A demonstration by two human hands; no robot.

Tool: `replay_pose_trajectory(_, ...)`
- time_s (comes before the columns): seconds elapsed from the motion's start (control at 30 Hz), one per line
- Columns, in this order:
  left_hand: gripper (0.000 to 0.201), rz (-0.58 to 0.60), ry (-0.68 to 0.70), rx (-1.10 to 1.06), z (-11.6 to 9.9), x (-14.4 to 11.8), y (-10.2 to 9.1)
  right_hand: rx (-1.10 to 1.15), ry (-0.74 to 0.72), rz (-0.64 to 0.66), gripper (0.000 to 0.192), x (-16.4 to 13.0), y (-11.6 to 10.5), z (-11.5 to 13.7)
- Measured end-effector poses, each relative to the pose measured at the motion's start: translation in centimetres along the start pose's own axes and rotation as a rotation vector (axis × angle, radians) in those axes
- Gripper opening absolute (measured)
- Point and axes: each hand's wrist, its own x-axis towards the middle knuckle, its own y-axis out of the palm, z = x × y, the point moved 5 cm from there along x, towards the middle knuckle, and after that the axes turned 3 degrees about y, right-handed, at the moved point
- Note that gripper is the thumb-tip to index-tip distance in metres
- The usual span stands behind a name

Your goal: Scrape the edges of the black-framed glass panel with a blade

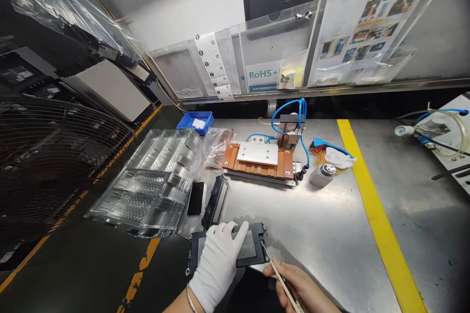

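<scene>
My left hand (217,264), in a white glove, presses flat on a dark rectangular module with a grey screen (253,247) near the table's front edge. My right hand (299,286), bare, grips thin tweezers (277,274) whose tip touches the module's right edge. Just beyond lie a small black glossy panel (196,198) and a black frame part (215,201).
Clear plastic trays (154,181) sit stacked at the left. An orange and white fixture (259,159) with blue hoses stands mid-table, with a small bottle (323,174) and cloth beside it. A yellow stripe (370,195) crosses the steel table. A blue bin (194,121) and fan (55,156) are at left.
</scene>
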Motion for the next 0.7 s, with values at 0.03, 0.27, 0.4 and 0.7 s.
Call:
replay_pose_trajectory(0.03,0.074,0.020,-0.004,-0.012,0.1,0.0,0.0,0.022,-0.028,0.021,0.084,-0.2,-0.3,0.4)
replay_pose_trajectory(0.27,0.075,0.163,-0.040,-0.160,0.8,0.0,-0.1,-1.161,-0.830,-0.401,0.038,-1.6,-4.9,5.0)
replay_pose_trajectory(0.4,0.075,0.169,-0.027,-0.174,0.8,-0.1,-0.6,-1.466,-1.081,-0.515,0.034,-2.1,-4.7,5.5)
replay_pose_trajectory(0.7,0.077,0.219,0.088,-0.179,1.0,-0.1,-1.8,-1.537,-1.191,-0.501,0.034,-2.8,-3.7,6.4)
